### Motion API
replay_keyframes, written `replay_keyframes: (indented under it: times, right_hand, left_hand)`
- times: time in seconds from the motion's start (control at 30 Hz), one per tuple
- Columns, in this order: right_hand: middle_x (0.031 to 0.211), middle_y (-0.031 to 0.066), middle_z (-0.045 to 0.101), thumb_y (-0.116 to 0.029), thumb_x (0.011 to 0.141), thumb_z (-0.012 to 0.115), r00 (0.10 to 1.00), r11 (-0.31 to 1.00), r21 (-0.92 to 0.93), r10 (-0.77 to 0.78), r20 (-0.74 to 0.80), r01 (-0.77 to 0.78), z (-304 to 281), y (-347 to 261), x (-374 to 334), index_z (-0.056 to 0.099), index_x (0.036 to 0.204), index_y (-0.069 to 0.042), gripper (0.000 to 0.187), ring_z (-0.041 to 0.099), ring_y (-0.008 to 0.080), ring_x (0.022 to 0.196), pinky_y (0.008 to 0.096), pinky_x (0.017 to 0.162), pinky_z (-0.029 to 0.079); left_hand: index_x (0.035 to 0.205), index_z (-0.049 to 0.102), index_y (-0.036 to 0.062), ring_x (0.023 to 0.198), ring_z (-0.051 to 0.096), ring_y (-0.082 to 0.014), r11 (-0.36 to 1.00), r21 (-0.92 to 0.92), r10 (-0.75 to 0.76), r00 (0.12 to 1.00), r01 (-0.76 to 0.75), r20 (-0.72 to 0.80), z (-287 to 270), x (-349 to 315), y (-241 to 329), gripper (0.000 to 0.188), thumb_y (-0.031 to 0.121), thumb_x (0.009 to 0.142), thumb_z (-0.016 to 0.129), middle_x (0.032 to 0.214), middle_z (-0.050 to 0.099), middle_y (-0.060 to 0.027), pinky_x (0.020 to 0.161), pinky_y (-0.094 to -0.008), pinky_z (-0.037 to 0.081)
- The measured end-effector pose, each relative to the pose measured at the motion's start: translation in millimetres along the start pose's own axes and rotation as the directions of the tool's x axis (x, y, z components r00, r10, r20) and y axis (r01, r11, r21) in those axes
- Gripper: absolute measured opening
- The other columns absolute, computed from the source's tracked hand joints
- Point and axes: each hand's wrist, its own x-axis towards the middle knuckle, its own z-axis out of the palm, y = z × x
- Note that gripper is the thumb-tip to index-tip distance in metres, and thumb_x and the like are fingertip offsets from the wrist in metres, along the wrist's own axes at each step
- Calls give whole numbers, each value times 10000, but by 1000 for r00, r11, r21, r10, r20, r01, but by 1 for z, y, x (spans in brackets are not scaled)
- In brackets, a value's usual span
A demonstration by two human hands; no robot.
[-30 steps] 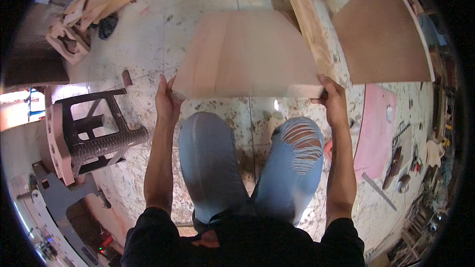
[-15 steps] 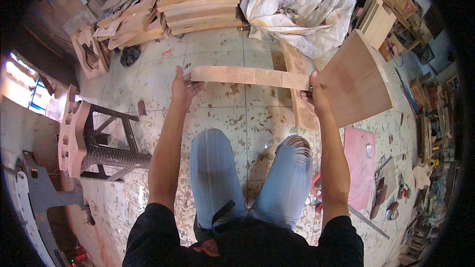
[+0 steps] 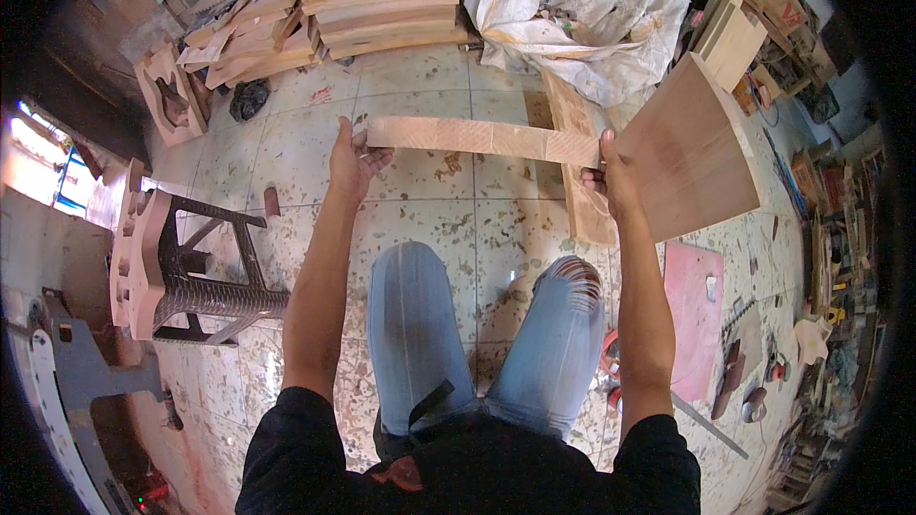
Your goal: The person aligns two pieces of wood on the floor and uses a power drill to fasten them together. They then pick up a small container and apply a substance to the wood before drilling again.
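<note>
Hands hold a flat wooden board (image 3: 482,140) out in front of the body, above the knees, so that it shows as a narrow pale strip across the view. The left hand (image 3: 353,160) is closed on the board's left end, thumb on the near side and fingers wrapped over the far edge. The right hand (image 3: 611,172) grips the right end in the same way, thumb up against the wood; how far its fingers curl behind the board is hard to tell from this angle. Both forearms reach up from the lower edge of the view, one on each side of the legs in torn blue jeans (image 3: 477,324).

Behind the right hand a larger wooden panel (image 3: 692,157) stands tilted on the speckled tiled floor (image 3: 286,148), and a long plank (image 3: 577,167) lies on the floor under the held board's right end. A pink sheet (image 3: 692,319) lies flat to the right of the legs. To the left stands a dark metal stool (image 3: 205,277). At the top, stacked curved timber pieces (image 3: 382,10) sit beside a crumpled white tarpaulin (image 3: 592,5)
</note>
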Motion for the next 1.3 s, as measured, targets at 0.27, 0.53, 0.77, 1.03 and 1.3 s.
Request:
replay_keyframes:
  times: [0.27,0.53,0.77,1.03,1.3]
  right_hand:
    - [857,91,663,-488,925,582,969,983,71,154,194,-170,-25,37,-21,610,1094,-21,497,643,165,704,267,594,547]
    - [996,143,667,-149,874,700,811,903,78,337,479,-422,-24,141,-82,505,1209,-53,399,688,216,792,343,731,589]
    - [1009,172,665,-327,892,722,758,944,94,191,624,-316,-35,248,-98,437,1283,-52,556,674,235,857,355,747,562]
    - [1003,172,657,-531,918,608,810,735,343,511,288,-585,-36,312,-62,435,1250,-30,626,667,258,831,353,730,563]
    - [1040,90,662,-323,959,633,942,671,709,334,-27,-217,-17,326,26,586,1182,-73,338,664,226,879,347,752,577]
  left_hand:
    - [1222,600,-11,926,607,-244,986,70,-148,987,152,-65,-14,-39,-28,787,686,958,347,1056,637,-119,814,-359,504]
    - [1192,614,15,909,641,-221,917,296,-218,958,266,-188,-119,-85,-125,492,441,948,583,1063,671,-122,733,-342,516]
    - [1141,647,2,880,662,-224,970,117,-169,940,211,-296,-158,-105,-202,425,377,950,595,1007,679,-106,750,-356,539]
    - [1160,644,5,893,663,-231,912,158,-341,913,379,-223,-176,-138,-247,454,405,956,583,1024,677,-110,782,-365,534]
    - [1176,640,6,899,664,-235,867,240,-365,885,436,-288,-179,-149,-268,469,417,960,571,1039,674,-114,794,-368,530]
